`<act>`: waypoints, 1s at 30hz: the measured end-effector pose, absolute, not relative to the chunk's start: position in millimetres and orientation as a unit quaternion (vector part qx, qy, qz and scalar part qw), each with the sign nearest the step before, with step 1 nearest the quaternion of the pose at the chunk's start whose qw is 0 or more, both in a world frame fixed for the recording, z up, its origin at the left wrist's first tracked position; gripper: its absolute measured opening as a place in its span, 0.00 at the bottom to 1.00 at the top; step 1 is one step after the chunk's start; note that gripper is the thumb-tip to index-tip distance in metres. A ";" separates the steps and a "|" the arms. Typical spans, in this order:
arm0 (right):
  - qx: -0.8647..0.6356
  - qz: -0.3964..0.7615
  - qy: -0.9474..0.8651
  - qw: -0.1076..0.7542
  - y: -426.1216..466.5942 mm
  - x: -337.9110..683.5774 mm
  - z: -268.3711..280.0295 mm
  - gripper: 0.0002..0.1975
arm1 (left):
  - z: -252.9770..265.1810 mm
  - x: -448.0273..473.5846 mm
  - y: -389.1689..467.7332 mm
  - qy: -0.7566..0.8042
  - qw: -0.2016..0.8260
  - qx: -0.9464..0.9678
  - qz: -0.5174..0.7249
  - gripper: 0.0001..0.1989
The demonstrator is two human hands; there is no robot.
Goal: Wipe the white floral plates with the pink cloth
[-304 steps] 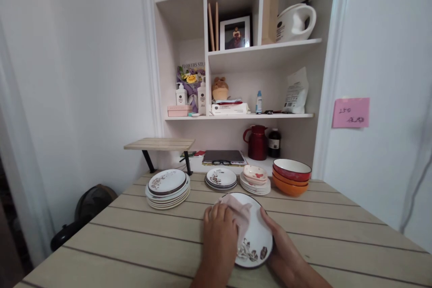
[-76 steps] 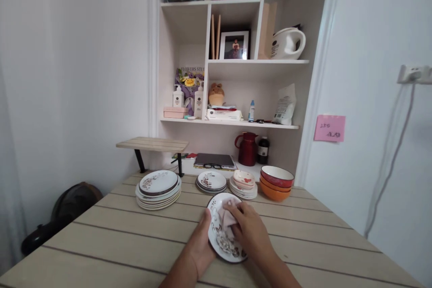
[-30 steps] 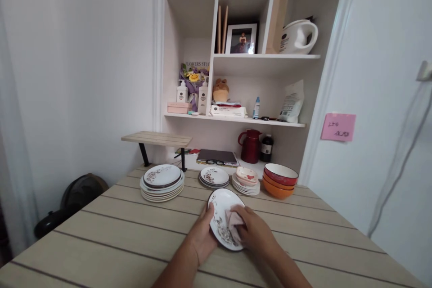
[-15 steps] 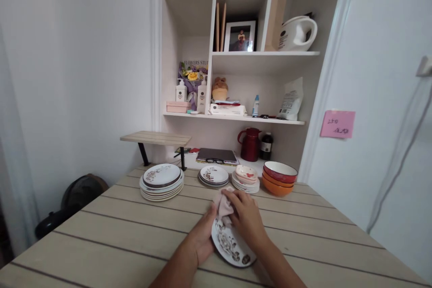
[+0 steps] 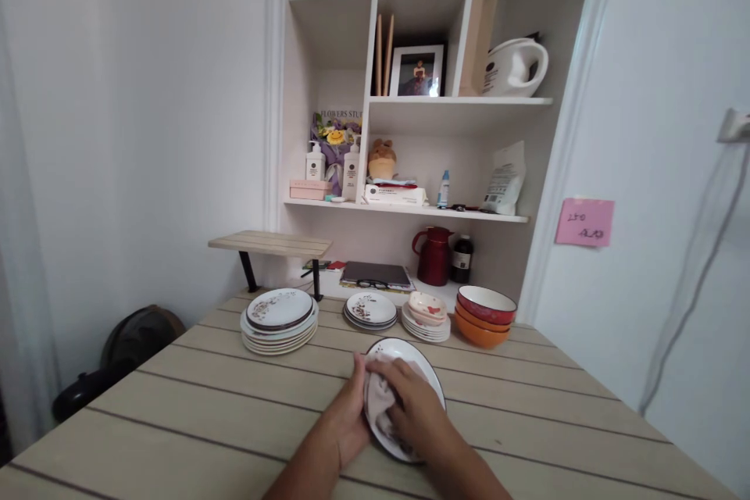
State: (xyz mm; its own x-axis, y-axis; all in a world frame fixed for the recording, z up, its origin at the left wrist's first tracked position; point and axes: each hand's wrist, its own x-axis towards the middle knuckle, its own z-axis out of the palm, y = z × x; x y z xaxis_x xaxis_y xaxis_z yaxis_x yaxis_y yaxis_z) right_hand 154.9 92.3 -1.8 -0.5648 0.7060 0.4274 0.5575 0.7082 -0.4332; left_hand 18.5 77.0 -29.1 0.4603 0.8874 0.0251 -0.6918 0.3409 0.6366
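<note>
A small white plate (image 5: 430, 376) with a dark rim is tilted up in front of me, above the tabletop. My left hand (image 5: 350, 416) grips its left edge, thumb along the rim and the other fingers behind it. Bunched under my right hand (image 5: 415, 400) is a pale pinkish cloth (image 5: 378, 398), pressed against the plate's face. The fingers of that hand curl over the cloth, and both cover most of the plate's pattern. Beyond the hands stands a short stack of similar floral plates (image 5: 370, 307).
On the slatted table (image 5: 205, 422), a large plate stack (image 5: 280, 308) sits left. Small dishes (image 5: 426, 308) and stacked red and orange bowls (image 5: 483, 316) stand back right. A low wooden riser (image 5: 269, 242) is at the back left; a red jug (image 5: 433, 256) stands behind.
My right hand has slid the cloth from the plate's far edge down and left over its middle, covering the floral pattern. My left hand keeps its grip on the plate's edge.
</note>
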 end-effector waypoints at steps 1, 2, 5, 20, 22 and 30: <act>-0.380 0.107 -0.865 0.310 97.6 154.5 -1.9 0.35 | -29.3 19.2 77.5 0.157 0.802 0.299 0.493 0.39; -0.399 0.088 -0.854 0.322 103.5 155.4 -2.0 0.34 | -29.7 19.9 78.2 0.149 0.800 0.301 0.497 0.38; -0.453 0.039 -0.825 0.335 118.8 164.9 -3.3 0.30 | -30.6 21.7 79.3 0.133 0.795 0.305 0.507 0.36; -0.349 0.168 -0.863 0.324 95.4 162.8 -3.5 0.37 | -30.5 18.3 80.7 0.169 0.797 0.304 0.494 0.35; -0.392 0.146 -0.839 0.349 101.5 160.3 -4.2 0.38 | -27.1 20.1 78.6 0.161 0.799 0.303 0.493 0.34; -0.498 0.094 -0.815 0.281 111.6 192.4 -7.4 0.34 | -30.2 22.1 79.0 0.154 0.773 0.279 0.549 0.33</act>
State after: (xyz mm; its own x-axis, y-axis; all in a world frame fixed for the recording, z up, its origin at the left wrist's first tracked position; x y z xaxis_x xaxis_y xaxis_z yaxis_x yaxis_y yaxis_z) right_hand 192.4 111.6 -7.4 -0.3471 0.8641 0.3644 0.7590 0.4871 -0.4320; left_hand 22.1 79.0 -30.2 0.3502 0.9342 0.0674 -0.7624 0.2426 0.5999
